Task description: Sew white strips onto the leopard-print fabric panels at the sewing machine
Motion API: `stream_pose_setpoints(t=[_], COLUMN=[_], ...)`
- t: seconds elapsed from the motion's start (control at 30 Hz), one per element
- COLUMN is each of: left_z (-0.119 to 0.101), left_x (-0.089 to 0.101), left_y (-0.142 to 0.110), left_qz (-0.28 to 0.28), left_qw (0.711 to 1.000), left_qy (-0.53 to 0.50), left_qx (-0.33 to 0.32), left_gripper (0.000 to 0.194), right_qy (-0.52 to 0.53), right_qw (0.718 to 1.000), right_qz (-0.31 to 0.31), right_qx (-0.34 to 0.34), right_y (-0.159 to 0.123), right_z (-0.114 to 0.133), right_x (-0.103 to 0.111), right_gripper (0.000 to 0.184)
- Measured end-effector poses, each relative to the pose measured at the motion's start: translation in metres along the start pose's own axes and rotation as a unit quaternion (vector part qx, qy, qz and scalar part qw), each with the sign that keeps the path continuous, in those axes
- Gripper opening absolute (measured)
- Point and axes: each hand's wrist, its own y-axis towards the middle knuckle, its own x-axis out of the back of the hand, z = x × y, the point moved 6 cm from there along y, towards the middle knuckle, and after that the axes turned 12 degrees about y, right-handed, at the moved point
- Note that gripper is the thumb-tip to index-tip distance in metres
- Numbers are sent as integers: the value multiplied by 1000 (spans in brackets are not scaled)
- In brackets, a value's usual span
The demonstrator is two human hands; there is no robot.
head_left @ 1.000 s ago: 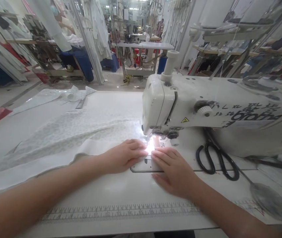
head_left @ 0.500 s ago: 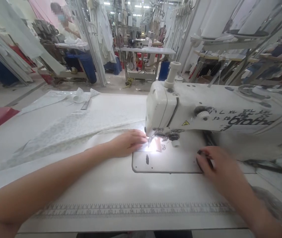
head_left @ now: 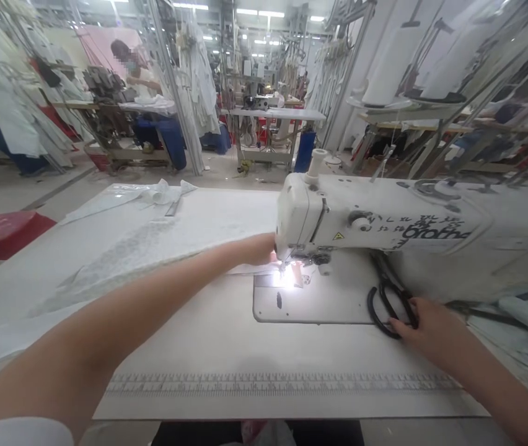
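My left hand (head_left: 264, 249) reaches to the needle area of a white sewing machine (head_left: 366, 210), beside the lit presser foot. Its fingers are mostly hidden behind the machine head, so I cannot see whether they grip anything. Pale patterned fabric (head_left: 119, 254) spreads over the table to the left, partly under my left arm. On the right, my right hand (head_left: 426, 325) pinches one handle loop of black-handled scissors (head_left: 387, 297). The scissors lie on the machine bed, with their blades pointing away under the machine arm.
A printed ruler strip (head_left: 264, 384) runs along the table's front. Light fabric (head_left: 519, 322) is heaped at the far right. A red stool (head_left: 8, 234) stands at left. Thread cones (head_left: 389, 68) rise behind the machine. Another person (head_left: 140, 77) sits in the background.
My left hand has moved farther back, behind the needle. My right hand has shifted right and slightly nearer, and the scissors' handles now show clearly. The camera view has tilted up slightly.
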Motion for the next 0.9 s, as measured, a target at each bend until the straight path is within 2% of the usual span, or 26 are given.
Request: stream_pose_setpoints(t=[0.1, 0.2, 0.3, 0.37, 0.47, 0.53, 0.6, 0.67, 0.77, 0.9], left_z=[5, 6, 2, -5, -24, -44, -63, -74, -72, -61], left_x=[0, 4, 8, 10, 14, 16, 17, 14, -1, -25], left_y=[2, -7, -33, -58, -103, -132, -157, -176, -194, -201], left_qz=[29, 28, 14, 8, 4, 1, -6, -18, -29, -64], left_qw=[999, 995, 991, 988, 986, 980, 964, 944, 913, 869], left_qy=[1, 4, 3, -7, -46, -128, -223, -287, -338, -411], left_qx=[41, 91, 133, 151, 160, 151, 143, 163, 226, 268], left_gripper=[38, 25, 12, 15, 22, 24, 25, 27, 30, 30], right_qy=[22, 44, 111, 142, 178, 215, 240, 252, 263, 261], right_qw=[999, 996, 979, 968, 957, 948, 940, 935, 929, 931], right_qz=[23, 83, 157, 179, 207, 216, 224, 233, 238, 216], right_qx=[-23, -11, 64, 105, 99, 90, 92, 95, 104, 137], right_y=[2, -7, -34, -57, -84, -95, -103, -109, -118, -129], right_z=[-6, 7, 51, 87, 130, 152, 167, 178, 187, 189], right_x=[3, 6, 7, 7, 5, 5, 5, 3, -2, -10], right_gripper=[22, 16, 20, 23, 26, 25, 34, 37, 33, 36])
